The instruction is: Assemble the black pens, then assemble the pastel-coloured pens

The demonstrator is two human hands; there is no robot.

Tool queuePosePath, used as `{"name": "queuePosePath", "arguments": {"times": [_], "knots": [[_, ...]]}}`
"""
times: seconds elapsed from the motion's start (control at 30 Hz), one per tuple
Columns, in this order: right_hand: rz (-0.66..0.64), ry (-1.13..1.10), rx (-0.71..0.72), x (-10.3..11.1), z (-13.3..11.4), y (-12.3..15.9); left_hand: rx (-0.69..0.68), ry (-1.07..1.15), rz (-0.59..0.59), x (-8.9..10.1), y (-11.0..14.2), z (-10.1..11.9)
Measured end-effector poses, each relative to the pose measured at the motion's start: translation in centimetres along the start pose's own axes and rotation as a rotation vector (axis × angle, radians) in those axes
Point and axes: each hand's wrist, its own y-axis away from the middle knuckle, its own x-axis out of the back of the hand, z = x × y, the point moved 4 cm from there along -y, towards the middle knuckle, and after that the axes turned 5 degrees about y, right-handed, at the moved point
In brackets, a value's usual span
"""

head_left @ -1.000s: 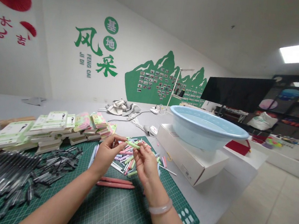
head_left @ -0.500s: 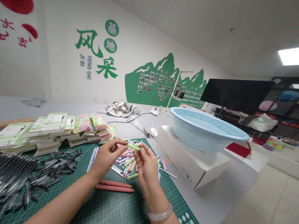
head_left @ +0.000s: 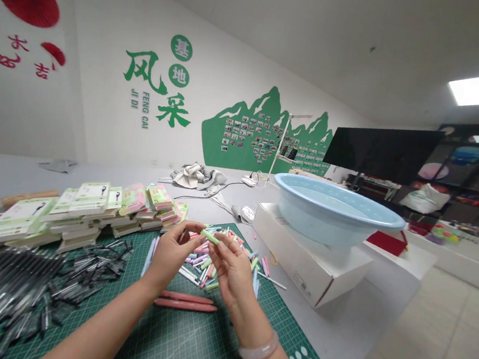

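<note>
Between the fingertips of both hands is a short light-green pen barrel piece, tilted slightly down to the right. My left hand is closed in a pinch at its left end. My right hand grips its right end with thumb and fingers, a pale bracelet on that wrist. Just beneath and behind the hands lies a heap of pastel pen parts in pink, green, blue, purple and white. Two coral-red pens rest side by side on the green cutting mat, nearer to me.
Many black pens and parts cover the mat's left side. Behind them are stacked small boxes. To the right, a light-blue basin stands on a white box. Cloths and a cable lie further back.
Both hands stay close together on the green piece. Its slant has steepened a little, and my right fingers have come slightly closer to the left hand. The view has shifted slightly.
</note>
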Motion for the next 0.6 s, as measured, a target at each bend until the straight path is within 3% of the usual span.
{"name": "queuePosePath", "arguments": {"times": [0.23,0.47,0.6], "knots": [[-0.037,0.157,-0.094,-0.3,1.1,0.2,0.155,0.125,-0.168,0.1,-1.2,0.4],[-0.07,0.183,-0.1,-0.1,2.0,0.2,0.016,0.079,-0.032,4.3,-3.1,3.7],[-0.101,0.177,-0.137,-0.7,2.6,0.5,0.015,0.138,-0.012,4.3,-2.7,5.0]]}}
